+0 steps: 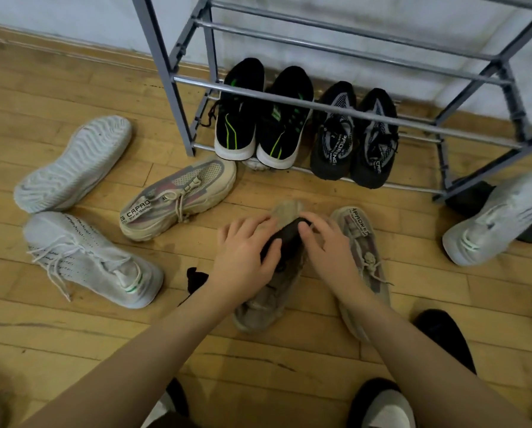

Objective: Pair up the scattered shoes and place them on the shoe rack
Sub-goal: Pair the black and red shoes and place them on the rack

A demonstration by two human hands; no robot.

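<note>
Nearest to us, both forearms reach forward to a worn beige sneaker (269,291) on the wood floor (104,350). Our left hand (243,257) and right hand (326,242) curl their fingers round its dark collar; what they pinch there is hard to make out, perhaps an insole or tongue. Just right of the grip, touching the right wrist, lies a beige Capro-lettered sneaker (366,264), partly hidden by that arm. Left of the grip lies its look-alike (178,199), and farther left two white sneakers, one upright (88,261), one sole-up (73,165). Beyond the grip, the grey metal shoe rack (320,103) holds two pairs on its bottom bars: black-and-green sneakers (258,118) and black-and-grey sneakers (354,137). Far right, another white sneaker (499,217) rests on something dark. Shoes at the bottom edge are cut off.
</note>
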